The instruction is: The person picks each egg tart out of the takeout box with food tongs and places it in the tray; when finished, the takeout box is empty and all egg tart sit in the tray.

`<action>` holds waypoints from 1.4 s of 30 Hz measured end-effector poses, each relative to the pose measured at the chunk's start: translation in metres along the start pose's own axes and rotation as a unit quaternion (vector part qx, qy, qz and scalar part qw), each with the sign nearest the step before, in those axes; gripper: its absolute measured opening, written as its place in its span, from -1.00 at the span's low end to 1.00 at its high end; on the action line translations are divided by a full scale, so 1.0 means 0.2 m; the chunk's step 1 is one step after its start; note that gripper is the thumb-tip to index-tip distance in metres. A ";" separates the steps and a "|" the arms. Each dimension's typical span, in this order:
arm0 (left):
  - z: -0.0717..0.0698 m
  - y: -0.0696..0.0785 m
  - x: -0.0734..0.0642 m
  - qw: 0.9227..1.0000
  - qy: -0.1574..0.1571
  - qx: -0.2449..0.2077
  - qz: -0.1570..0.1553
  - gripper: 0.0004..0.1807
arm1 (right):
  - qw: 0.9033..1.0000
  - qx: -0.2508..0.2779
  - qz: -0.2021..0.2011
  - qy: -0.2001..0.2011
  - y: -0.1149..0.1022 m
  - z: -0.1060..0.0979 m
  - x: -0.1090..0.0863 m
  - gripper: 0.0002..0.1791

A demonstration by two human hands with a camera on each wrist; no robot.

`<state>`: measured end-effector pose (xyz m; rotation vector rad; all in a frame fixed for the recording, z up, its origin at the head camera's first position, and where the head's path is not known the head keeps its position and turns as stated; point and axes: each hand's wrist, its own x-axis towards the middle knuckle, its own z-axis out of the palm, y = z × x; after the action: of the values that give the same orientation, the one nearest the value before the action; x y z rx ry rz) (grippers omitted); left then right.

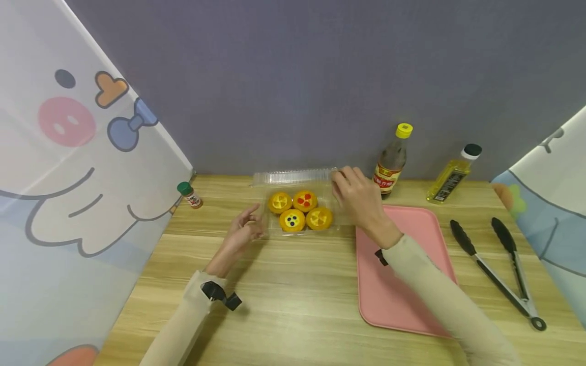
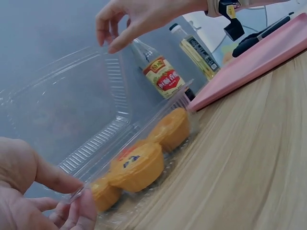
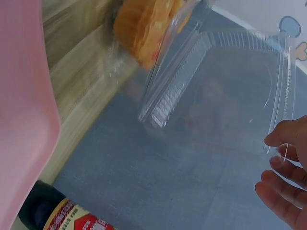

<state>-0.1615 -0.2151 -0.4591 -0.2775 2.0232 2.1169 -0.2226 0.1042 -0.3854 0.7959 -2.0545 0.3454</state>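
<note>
1. Around: table (image 1: 297, 295) backed by a grey wall (image 1: 274, 86). Jar (image 1: 189, 195), green cap, well off to the left.
2. Right side: pink tray (image 1: 384, 290), tongs (image 1: 498, 281) spread beyond it, oil bottle (image 1: 450, 178) behind.
3. Obstruction: vinegar bottle (image 1: 389, 162) stands just beside the right hand (image 1: 359, 195), base partly hidden behind it in head view; right forearm crosses over the tray.
4. Box (image 1: 293, 233): clear plastic, on the table near the wall, left of the tray. Hinged lid (image 2: 62, 105) raised on the wall side, ribbed edge.
5. Four tarts (image 1: 293, 221) inside, orange cups: one topped blue, one red, two yellow.
6. Left hand (image 1: 244, 229): thumb and fingers pinch the box's left edge; tarts just beside it.
7. Right hand: pinches the lid's edge at its right end, above the box base.
</note>
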 end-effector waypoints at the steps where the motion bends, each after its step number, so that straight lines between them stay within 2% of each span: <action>1: -0.01 0.00 -0.01 1.000 -0.009 0.002 -0.001 -0.14 | 1.000 0.005 0.006 -0.003 0.00 -0.01 0.00 -0.96; 7: -0.06 0.01 -0.06 0.998 -0.056 0.032 0.001 -0.05 | 0.997 0.047 0.046 -0.033 0.03 -0.04 -0.02 -0.80; 11: -0.10 0.00 -0.10 0.994 -0.091 0.060 0.001 0.00 | 0.989 0.105 0.088 -0.061 0.05 -0.06 -0.03 -0.63; 14: -0.12 -0.01 -0.14 0.991 -0.113 0.070 0.000 0.04 | 0.975 0.164 0.127 -0.086 0.05 -0.06 -0.05 -0.50; 17: -0.13 -0.02 -0.17 0.989 -0.130 0.069 0.003 0.07 | 0.955 0.220 0.164 -0.108 0.04 -0.05 -0.09 -0.40; 25: -0.16 -0.03 -0.26 0.978 -0.185 0.093 0.015 0.12 | 0.918 0.278 0.221 -0.178 0.02 0.00 -0.24 -0.23; 31: -0.15 -0.03 -0.32 0.974 -0.201 0.103 0.021 0.16 | 0.891 0.316 0.252 -0.205 -0.01 0.03 -0.36 -0.06; 34: -0.15 -0.03 -0.35 0.972 -0.202 0.116 0.011 0.14 | 0.882 0.332 0.263 -0.208 -0.02 0.04 -0.40 -0.04; 39: -0.15 -0.03 -0.39 0.973 -0.182 0.141 0.001 -0.04 | 0.875 0.350 0.267 -0.201 -0.03 0.03 -0.43 -0.03; 42: -0.14 -0.02 -0.39 0.975 -0.161 0.152 0.008 -0.17 | 0.870 0.358 0.272 -0.203 -0.04 0.01 -0.42 -0.02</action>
<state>-0.0848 -0.2443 -0.4439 0.1238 2.1088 1.6919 -0.1848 0.1313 -0.4566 0.7235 -2.5591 1.4263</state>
